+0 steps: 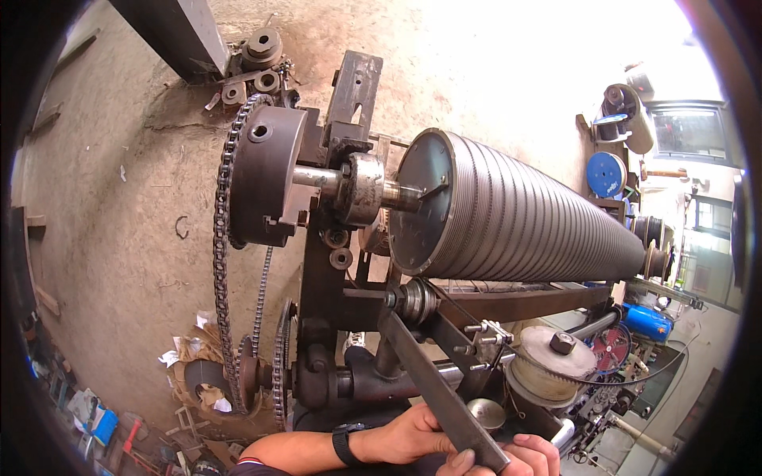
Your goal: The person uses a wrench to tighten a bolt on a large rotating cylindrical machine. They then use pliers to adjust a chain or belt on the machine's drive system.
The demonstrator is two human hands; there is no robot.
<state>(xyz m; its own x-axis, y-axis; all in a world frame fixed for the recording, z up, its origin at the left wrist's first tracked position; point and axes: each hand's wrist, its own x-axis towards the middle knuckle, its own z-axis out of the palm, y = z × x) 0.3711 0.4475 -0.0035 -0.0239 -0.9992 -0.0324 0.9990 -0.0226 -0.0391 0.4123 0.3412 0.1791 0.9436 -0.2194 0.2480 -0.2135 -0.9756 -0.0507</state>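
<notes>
A long flat steel bar (440, 389) slants down toward me, its far end at a small grooved pulley (418, 301). My left hand (409, 435), with a black watch on the wrist, is closed at the bar's near part, its fingertips partly hidden behind it. Around the bar's near end my right hand (530, 456) is closed, partly cut off by the lower picture edge. A round metal knob-like piece (486, 413) sits just behind the bar, between the hands. Above them lies a large drum (532, 214) with closely ridged windings.
Left of the drum, a dark chuck-like wheel (266, 178) carries a roller chain (223, 214) down to a lower sprocket. At right stand a pale spool (552, 365) with a bolt on top and a blue cylinder (647, 321). Metal rings (262, 49) lie by a post.
</notes>
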